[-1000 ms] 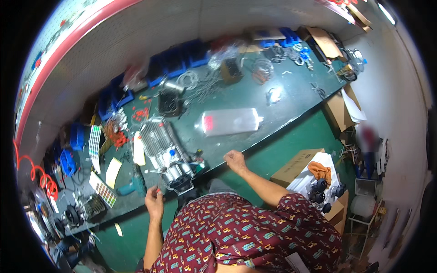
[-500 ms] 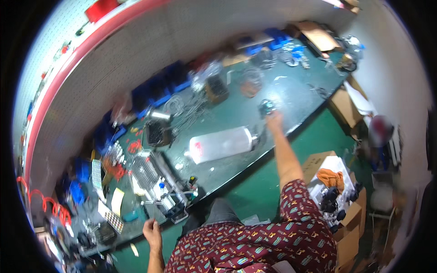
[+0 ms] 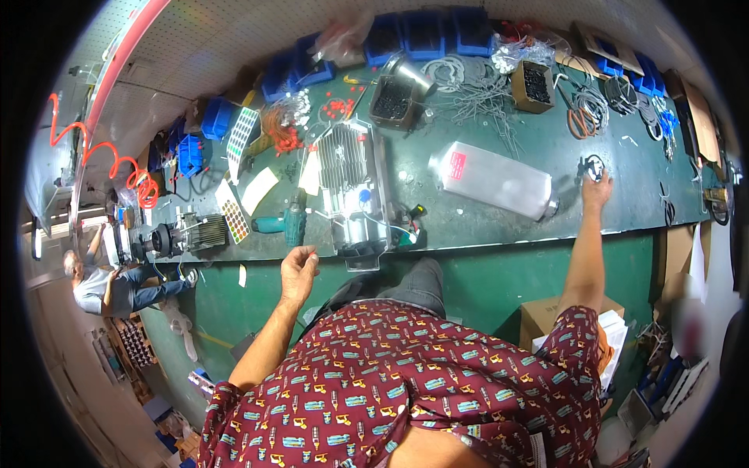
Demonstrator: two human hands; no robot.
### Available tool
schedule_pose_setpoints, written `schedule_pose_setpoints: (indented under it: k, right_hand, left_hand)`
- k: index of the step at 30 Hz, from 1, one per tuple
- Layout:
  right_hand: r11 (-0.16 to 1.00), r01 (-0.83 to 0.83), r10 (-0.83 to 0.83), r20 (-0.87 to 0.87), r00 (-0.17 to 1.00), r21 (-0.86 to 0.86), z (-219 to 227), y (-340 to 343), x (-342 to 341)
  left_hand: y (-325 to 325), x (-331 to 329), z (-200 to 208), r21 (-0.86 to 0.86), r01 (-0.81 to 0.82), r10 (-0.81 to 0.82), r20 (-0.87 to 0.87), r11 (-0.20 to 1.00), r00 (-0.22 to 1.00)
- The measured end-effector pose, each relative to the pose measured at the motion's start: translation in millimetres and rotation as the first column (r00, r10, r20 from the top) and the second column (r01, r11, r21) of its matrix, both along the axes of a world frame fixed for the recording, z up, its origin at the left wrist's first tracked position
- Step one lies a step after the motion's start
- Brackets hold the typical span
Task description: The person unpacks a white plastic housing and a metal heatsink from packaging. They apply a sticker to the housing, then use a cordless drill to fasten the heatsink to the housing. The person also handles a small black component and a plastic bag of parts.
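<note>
On the right side of the bench my right hand (image 3: 598,189) reaches far out, its fingers closed at a small dark and silver object (image 3: 594,167) whose kind I cannot make out. My left hand (image 3: 298,274) hovers at the bench's front edge with fingers curled in and nothing visible in them. Closest to it are a green power drill (image 3: 293,222) and a finned metal housing (image 3: 351,168) with white and metal parts inside. Between the hands lies a long translucent cover (image 3: 499,179) with a red label, apart from both.
Boxes of small black parts (image 3: 534,86) and loose grey cables (image 3: 480,101) lie farther back. Blue bins (image 3: 425,35) line the rear wall. Sticker sheets (image 3: 232,212) and another motor-like unit (image 3: 187,234) sit at left. Another person (image 3: 101,285) is at far left; a cardboard box (image 3: 546,316) stands below.
My view has swung left and levelled, so the bench lies more crosswise. My right hand remains at the small object on the bench; my left hand remains near the front edge.
</note>
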State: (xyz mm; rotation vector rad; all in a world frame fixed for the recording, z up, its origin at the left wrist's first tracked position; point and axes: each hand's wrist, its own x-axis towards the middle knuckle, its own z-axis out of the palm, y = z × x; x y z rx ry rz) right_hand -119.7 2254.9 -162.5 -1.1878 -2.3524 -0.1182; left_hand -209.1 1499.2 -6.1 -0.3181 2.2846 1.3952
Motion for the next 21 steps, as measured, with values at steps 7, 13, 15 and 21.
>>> schedule_pose_setpoints:
  k: [7, 13, 15, 21]
  right_hand:
    - [0.202, -0.519, 0.308, -0.449, 0.839, -0.831, 91, -331, -10]
    - [-0.205, -0.393, -0.061, -0.39, 0.919, -0.896, 40, -475, 4]
    - [-0.264, -0.487, -0.211, -0.443, 0.871, -0.833, 40, -480, 2]
    - [0.061, -0.558, -0.099, -0.561, 0.822, -0.828, 101, -456, 9]
  left_hand:
    - [-4, -6, 5, 0.114, -0.028, 0.028, 0.004, 0.993, 1.0]
    - [3, -28, 25, 0.314, -0.028, 0.062, -0.099, 0.949, 0.993]
    - [4, -38, 26, 0.376, 0.004, 0.073, -0.19, 0.927, 0.979]
    - [23, -64, 37, 0.497, 0.143, 0.057, -0.366, 0.856, 0.929]
